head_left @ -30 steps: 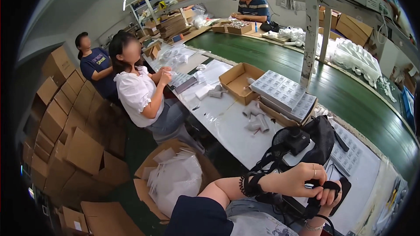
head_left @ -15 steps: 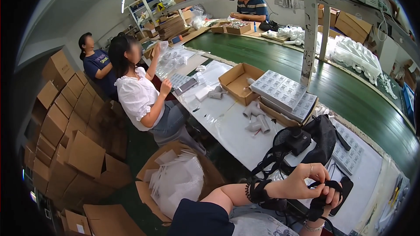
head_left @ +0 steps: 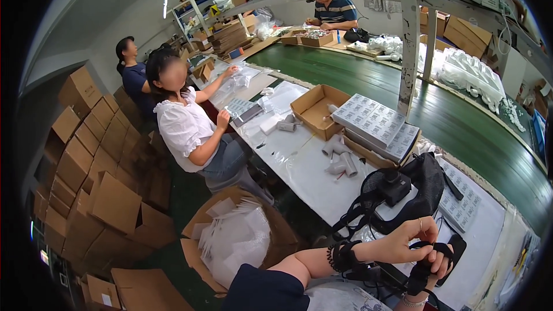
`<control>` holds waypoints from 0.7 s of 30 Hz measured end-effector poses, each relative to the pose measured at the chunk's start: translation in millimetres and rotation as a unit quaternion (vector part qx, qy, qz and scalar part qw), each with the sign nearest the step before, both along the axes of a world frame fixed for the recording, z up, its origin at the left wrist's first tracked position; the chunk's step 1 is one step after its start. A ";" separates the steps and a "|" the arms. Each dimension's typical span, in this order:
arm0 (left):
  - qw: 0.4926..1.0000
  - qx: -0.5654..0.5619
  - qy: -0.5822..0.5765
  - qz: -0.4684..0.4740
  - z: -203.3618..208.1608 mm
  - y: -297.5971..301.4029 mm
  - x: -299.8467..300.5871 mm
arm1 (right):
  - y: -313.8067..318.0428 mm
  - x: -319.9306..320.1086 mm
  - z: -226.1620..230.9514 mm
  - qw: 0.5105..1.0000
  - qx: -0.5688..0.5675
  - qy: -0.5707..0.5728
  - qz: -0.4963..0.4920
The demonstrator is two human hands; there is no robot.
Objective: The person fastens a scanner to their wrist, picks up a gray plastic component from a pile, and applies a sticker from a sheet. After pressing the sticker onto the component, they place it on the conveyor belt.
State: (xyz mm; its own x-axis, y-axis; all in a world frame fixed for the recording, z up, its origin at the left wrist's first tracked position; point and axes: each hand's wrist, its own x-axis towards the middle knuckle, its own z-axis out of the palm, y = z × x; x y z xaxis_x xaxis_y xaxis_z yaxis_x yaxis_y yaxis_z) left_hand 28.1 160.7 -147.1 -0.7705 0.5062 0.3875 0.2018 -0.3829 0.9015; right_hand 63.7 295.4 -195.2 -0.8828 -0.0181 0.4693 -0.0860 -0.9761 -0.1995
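- Since the earlier frame the seated person in the white top at upper left has reached an arm out over the worktop [head_left: 299, 167].
- Left hand [head_left: 403, 241], lower right, pinches a black strap [head_left: 423, 270].
- Right hand [head_left: 439, 262] curls closed round the same strap.
- Just above them sits a small black fan [head_left: 394, 190].

Left hand [head_left: 403, 245] and right hand [head_left: 435, 262] both pinch a black strap [head_left: 423, 265] over the white bench [head_left: 311, 178], small black fan [head_left: 397, 187] just behind
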 end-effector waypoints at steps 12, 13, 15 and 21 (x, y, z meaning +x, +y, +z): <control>0.998 -0.058 0.001 0.039 5.0 4.7 2.4 | 13.4 -8.5 -15.7 0.994 0.089 0.046 -0.039; 0.998 -0.057 0.000 0.037 5.2 5.3 3.3 | 15.1 -8.6 -19.2 0.994 0.094 0.056 -0.031; 1.000 -0.021 -0.018 0.006 6.4 7.5 5.2 | 18.5 -8.0 -23.8 0.992 0.102 0.077 -0.016; 1.000 -0.026 0.002 -0.004 -2.3 10.5 3.8 | 8.1 -4.5 -2.6 0.996 0.087 0.030 -0.008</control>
